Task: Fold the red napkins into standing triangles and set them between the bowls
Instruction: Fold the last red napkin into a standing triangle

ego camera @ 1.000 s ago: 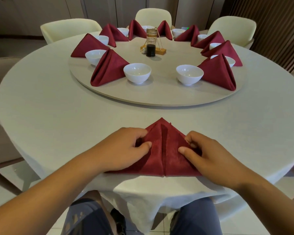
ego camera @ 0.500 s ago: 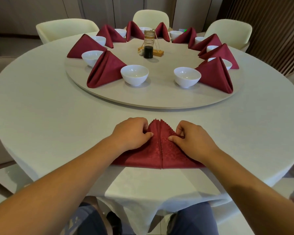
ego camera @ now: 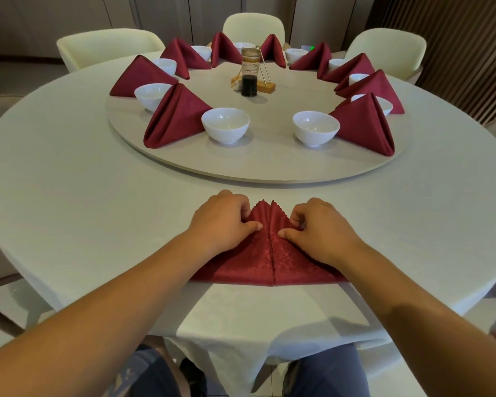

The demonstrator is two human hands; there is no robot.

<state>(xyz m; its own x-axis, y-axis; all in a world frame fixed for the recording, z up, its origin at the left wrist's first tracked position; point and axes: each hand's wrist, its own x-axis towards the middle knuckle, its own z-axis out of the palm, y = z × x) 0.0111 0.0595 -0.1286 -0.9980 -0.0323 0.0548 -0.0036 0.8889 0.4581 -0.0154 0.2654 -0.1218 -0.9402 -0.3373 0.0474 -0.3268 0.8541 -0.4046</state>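
A red napkin [ego camera: 269, 262] lies flat as a triangle at the table's near edge, its two flaps meeting along a centre seam. My left hand [ego camera: 224, 222] pinches its left flap near the apex, thumb on the cloth. My right hand [ego camera: 321, 227] pinches the right flap the same way. On the round turntable [ego camera: 258, 170] beyond, several folded red napkins stand between white bowls. The nearest left bowl [ego camera: 225, 125] and nearest right bowl [ego camera: 316, 128] have bare turntable between them. One standing napkin [ego camera: 175, 117] is left of that pair, another standing napkin [ego camera: 364, 126] right of it.
A condiment holder with a dark bottle [ego camera: 249, 81] stands at the turntable's centre. Cream chairs [ego camera: 106, 48] ring the far side of the table. The white tablecloth [ego camera: 69, 196] hangs over the near edge above my knees.
Both hands slid up the napkin toward its apex and closer together. The flaps now lie flatter, and the view shifted slightly forward.
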